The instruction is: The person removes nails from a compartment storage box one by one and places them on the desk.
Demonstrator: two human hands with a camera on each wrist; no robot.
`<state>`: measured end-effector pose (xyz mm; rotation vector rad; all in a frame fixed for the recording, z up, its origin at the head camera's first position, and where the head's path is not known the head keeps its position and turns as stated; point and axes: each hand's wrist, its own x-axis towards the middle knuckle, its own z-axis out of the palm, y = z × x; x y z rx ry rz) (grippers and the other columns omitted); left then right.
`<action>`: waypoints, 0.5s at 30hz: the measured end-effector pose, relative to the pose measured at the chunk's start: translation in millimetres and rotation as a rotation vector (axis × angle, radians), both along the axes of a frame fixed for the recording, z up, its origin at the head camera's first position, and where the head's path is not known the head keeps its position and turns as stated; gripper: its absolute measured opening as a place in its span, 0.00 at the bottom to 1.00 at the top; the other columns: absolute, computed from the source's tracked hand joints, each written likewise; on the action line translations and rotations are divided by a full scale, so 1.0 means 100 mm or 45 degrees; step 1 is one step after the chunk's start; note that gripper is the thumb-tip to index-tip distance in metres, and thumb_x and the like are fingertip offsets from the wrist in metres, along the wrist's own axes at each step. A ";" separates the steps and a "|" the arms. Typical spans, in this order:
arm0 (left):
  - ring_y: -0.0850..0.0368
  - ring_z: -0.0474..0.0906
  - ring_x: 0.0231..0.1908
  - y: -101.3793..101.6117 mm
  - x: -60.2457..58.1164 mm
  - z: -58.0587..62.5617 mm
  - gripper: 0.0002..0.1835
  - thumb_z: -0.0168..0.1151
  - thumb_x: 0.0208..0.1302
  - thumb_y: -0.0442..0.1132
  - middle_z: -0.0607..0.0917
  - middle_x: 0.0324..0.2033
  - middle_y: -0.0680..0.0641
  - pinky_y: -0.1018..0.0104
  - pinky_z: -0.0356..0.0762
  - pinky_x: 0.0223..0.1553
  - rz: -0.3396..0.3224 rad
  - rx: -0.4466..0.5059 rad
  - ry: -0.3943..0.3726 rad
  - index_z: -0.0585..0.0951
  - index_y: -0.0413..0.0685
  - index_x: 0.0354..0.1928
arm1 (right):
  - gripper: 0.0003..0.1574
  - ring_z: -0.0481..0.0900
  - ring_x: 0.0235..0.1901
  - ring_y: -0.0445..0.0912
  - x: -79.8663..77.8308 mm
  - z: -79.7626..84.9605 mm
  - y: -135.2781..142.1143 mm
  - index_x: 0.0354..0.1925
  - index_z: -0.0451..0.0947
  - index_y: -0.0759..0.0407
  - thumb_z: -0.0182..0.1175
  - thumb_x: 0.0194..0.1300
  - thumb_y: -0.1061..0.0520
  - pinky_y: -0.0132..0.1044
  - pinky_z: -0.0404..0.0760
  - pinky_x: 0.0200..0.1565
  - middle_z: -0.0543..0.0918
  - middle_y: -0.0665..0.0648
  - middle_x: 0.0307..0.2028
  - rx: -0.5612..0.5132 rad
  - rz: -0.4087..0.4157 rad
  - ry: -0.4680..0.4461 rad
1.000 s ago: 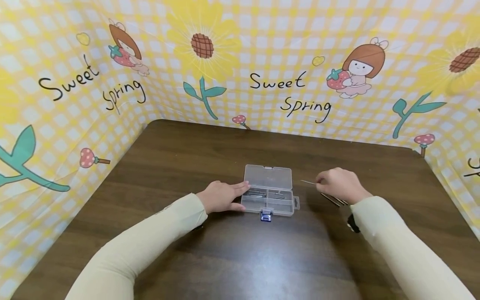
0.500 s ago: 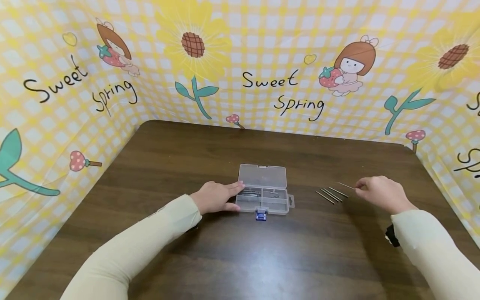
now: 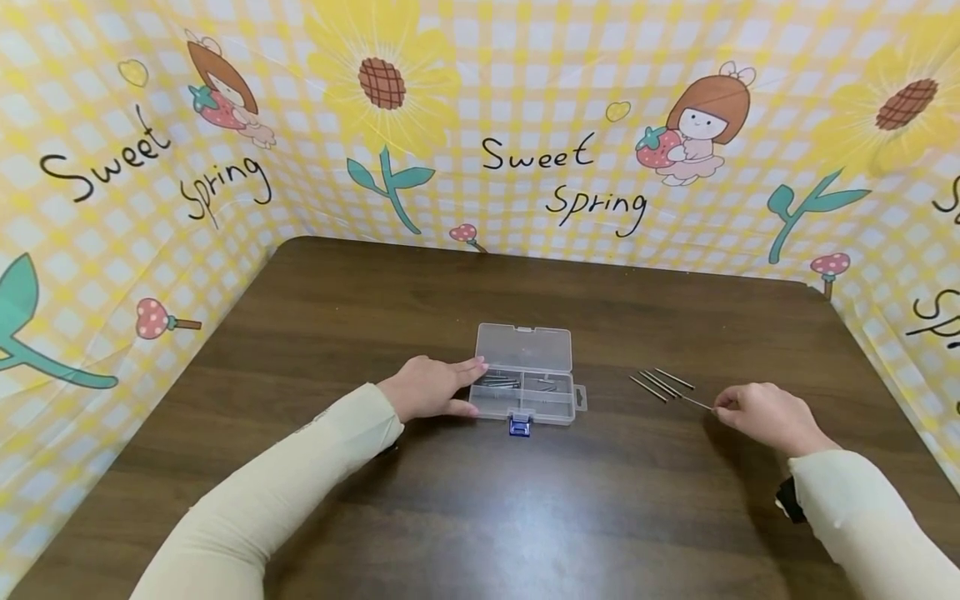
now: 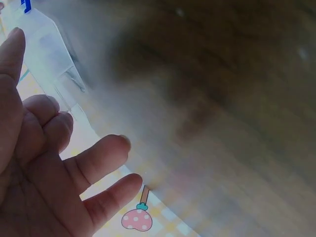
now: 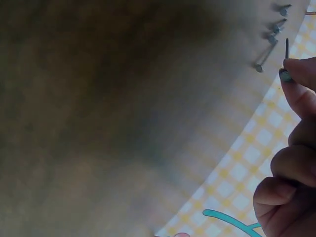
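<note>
In the head view my right hand [image 3: 768, 417] pinches a nail [image 3: 697, 403] near its head, between thumb and index finger. Its point reaches left, close to several nails [image 3: 675, 378] lying side by side on the table. The right wrist view shows the flat head of the pinched nail [image 5: 285, 75] at the fingertips, the other fingers curled. My left hand [image 3: 427, 387] rests its straight fingers and thumb against the left side of a clear plastic compartment box [image 3: 551, 419]. The lid [image 3: 525, 347] lies back. Nails [image 3: 500, 382] fill the rear left compartment, with smaller pieces [image 3: 547, 386] at rear right.
A blue latch [image 3: 520, 426] hangs off the box's front, and a hanging tab [image 3: 580, 397] juts out at its right. The dark wooden table [image 3: 450, 517] ends at a yellow checked cloth wall [image 3: 525, 242] behind and on both sides.
My right hand has moved right, away from over the lying nails, then down toward me, carrying the pinched nail. My left hand keeps its place at the box. The head view has shifted slightly.
</note>
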<state>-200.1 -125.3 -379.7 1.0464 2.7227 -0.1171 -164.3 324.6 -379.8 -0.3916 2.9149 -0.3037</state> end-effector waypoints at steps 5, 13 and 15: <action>0.55 0.80 0.26 0.00 -0.01 0.01 0.39 0.55 0.63 0.62 0.64 0.69 0.51 0.63 0.70 0.25 0.003 -0.009 0.009 0.64 0.49 0.71 | 0.09 0.82 0.31 0.52 0.00 -0.05 -0.01 0.35 0.85 0.60 0.60 0.61 0.56 0.51 0.77 0.30 0.86 0.60 0.33 0.009 0.023 -0.016; 0.50 0.82 0.31 0.01 0.00 0.02 0.40 0.57 0.62 0.62 0.64 0.69 0.50 0.60 0.73 0.28 0.023 0.005 -0.025 0.64 0.49 0.71 | 0.05 0.79 0.30 0.45 0.01 -0.10 -0.02 0.31 0.84 0.55 0.61 0.59 0.57 0.48 0.76 0.30 0.85 0.53 0.31 0.011 0.041 -0.055; 0.50 0.82 0.29 0.01 0.00 0.01 0.40 0.57 0.62 0.62 0.64 0.69 0.50 0.60 0.74 0.29 0.025 0.005 -0.032 0.64 0.49 0.71 | 0.05 0.78 0.29 0.44 0.01 -0.10 -0.03 0.31 0.84 0.55 0.61 0.59 0.58 0.48 0.76 0.30 0.85 0.53 0.30 0.010 0.047 -0.058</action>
